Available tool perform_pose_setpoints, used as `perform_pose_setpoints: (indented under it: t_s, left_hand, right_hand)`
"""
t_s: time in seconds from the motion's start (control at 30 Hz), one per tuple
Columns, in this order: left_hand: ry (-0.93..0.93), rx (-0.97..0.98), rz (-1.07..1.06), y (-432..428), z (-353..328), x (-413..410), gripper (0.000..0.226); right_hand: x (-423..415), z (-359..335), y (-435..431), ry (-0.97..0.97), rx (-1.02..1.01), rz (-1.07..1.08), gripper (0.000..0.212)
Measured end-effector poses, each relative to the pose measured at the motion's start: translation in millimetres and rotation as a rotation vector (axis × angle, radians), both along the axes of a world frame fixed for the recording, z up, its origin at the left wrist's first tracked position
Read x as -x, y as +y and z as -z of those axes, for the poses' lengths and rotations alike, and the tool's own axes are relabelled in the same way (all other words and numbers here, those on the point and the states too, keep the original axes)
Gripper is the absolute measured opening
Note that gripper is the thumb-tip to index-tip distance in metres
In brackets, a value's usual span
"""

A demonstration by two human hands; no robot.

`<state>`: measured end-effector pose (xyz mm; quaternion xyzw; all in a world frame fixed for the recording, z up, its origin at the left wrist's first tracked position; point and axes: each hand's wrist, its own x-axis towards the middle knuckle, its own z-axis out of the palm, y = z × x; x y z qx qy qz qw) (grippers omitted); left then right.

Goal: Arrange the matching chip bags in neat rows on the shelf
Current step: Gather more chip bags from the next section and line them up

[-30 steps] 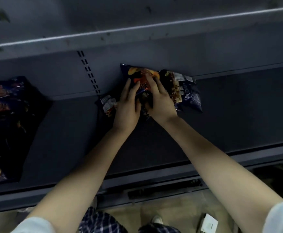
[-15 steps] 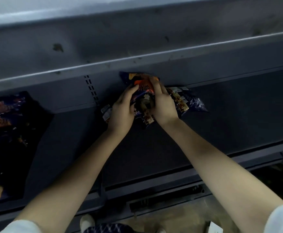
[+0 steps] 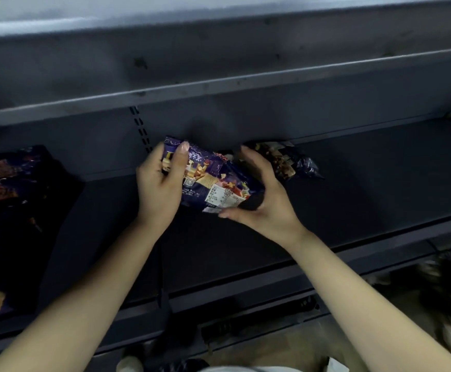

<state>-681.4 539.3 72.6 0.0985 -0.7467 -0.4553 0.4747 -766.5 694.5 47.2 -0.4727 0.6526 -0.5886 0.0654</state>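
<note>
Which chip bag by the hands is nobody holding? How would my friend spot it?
Find the dark shelf and look along its back wall, near the middle. Just behind the right hand lies a small dark chip bag. Unlike the purple bag that the left hand and right hand hold, nothing grips it, and it lies apart from the stack of bags far left.
</note>
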Motion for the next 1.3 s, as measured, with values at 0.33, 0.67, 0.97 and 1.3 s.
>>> perform_pose_setpoints:
  t_s: [0.33,0.67,0.97,1.3]
  left_hand:
    - [-0.406,-0.359,-0.251,-4,9,-41,0.051]
    - [-0.713,0.867,0.009,-17,16,-136,0.1]
    - [-0.383,-0.062,-0.26,-35,16,-158,0.061]
    - [-0.379,-0.596,-0.065,-74,38,-173,0.052]
  right_hand:
    - [-39,7,-14,-0.376,-0.093,-0.086,0.039]
    - [-48,8,-54,-0.932,-0.143,-0.103,0.009]
    - [-73,7,-88,-0.677,-0.302,-0.265,0.048]
    - [-102,37,-130,-0.614,-0.237,-0.538,0.069]
